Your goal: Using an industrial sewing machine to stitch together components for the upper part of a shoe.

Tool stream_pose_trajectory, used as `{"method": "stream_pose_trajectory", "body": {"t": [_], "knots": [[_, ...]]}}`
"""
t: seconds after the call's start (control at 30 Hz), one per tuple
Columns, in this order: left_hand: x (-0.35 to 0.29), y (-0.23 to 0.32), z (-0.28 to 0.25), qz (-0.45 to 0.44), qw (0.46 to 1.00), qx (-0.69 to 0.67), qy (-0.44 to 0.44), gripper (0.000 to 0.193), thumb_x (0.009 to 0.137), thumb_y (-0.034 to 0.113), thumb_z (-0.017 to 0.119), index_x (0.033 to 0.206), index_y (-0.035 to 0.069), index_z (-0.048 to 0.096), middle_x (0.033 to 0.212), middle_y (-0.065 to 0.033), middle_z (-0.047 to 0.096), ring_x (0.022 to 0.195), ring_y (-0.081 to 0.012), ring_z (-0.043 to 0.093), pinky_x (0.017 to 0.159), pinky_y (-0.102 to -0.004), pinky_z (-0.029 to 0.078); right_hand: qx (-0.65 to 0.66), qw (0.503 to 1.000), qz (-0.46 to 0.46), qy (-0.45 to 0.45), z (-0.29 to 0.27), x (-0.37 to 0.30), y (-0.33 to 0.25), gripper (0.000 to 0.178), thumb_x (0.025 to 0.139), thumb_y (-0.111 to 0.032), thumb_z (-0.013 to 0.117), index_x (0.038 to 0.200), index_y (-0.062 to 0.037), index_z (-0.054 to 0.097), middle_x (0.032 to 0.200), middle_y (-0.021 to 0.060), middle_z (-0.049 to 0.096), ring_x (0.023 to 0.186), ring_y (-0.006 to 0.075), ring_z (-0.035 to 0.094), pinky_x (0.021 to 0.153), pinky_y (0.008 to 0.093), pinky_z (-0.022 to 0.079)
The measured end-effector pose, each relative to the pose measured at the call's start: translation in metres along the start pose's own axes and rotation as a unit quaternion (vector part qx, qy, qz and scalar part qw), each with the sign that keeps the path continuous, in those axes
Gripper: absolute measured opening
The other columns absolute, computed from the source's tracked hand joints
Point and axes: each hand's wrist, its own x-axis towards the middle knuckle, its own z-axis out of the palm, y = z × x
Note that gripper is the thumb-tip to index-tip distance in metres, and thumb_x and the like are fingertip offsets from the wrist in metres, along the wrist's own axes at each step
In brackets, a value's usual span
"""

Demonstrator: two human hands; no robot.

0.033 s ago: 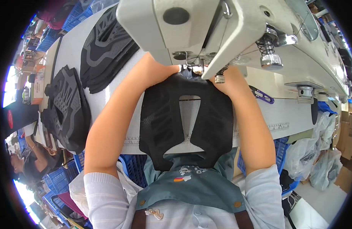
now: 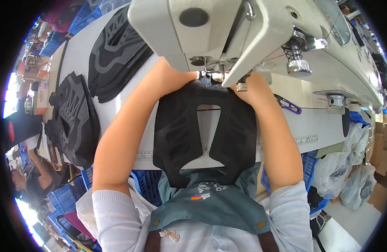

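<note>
A black shoe upper (image 2: 178,130) with a long central opening hangs from the needle area of the white sewing machine (image 2: 155,33) down over the table edge to my apron. Its far end lies beneath the presser foot (image 2: 206,74). My left hand (image 2: 170,80) grips the upper's far left edge, thumb close to the foot, other fingers out of sight. On the opposite edge my right hand (image 2: 248,89) is closed on the upper, with its fingers mostly hidden behind the machine head. Stacked black-and-grey uppers (image 2: 118,54) lie left of the machine, and another pile (image 2: 74,122) sits nearer.
A purple-handled tool (image 2: 290,105) rests right of my right forearm. A ruler strip (image 2: 306,138) runs along the front of the white table (image 2: 327,126). Blue crates (image 2: 148,189) stand below it, with plastic bags (image 2: 357,185) at right. Another person (image 2: 38,172) is at far left.
</note>
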Motion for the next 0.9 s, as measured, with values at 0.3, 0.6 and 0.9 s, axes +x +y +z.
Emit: {"method": "stream_pose_trajectory", "body": {"t": [0.3,0.6,0.9], "knots": [[0.001,-0.004,0.002,0.054,0.998,0.016,0.021,0.022,0.073,0.009,0.063,0.093,0.0,0.063,0.087,-0.0166,0.066,0.081,-0.0292,0.063,0.071,-0.0349,0.05,-0.037,0.989,-0.113,0.087,0.01,-0.002,0.006,0.025,0.081,-0.021,0.051,0.076,-0.0024,0.067,0.077,0.018,0.065,0.074,0.0346,0.063,0.069,0.0415,0.049],[0.001,-0.003,0.001,0.04,0.998,0.039,0.004,0.023,0.073,0.011,0.064,0.093,0.001,0.064,0.087,-0.0164,0.066,0.081,-0.029,0.064,0.073,-0.0354,0.05,-0.07,0.981,-0.133,0.122,0.01,-0.009,0.006,0.025,0.083,-0.025,0.054,0.077,-0.0044,0.068,0.077,0.0157,0.066,0.074,0.0323,0.064,0.068,0.0407,0.049],[-0.002,-0.003,0.002,-0.003,1.0,-0.001,0.017,0.03,0.072,0.013,0.067,0.098,-0.001,0.063,0.093,-0.0173,0.066,0.088,-0.0291,0.063,0.076,-0.0359,0.049,-0.101,0.981,-0.125,0.111,0.008,-0.013,0.0,0.026,0.084,-0.026,0.053,0.078,-0.0046,0.068,0.077,0.0148,0.066,0.073,0.0314,0.064,0.066,0.0402,0.05]]}}
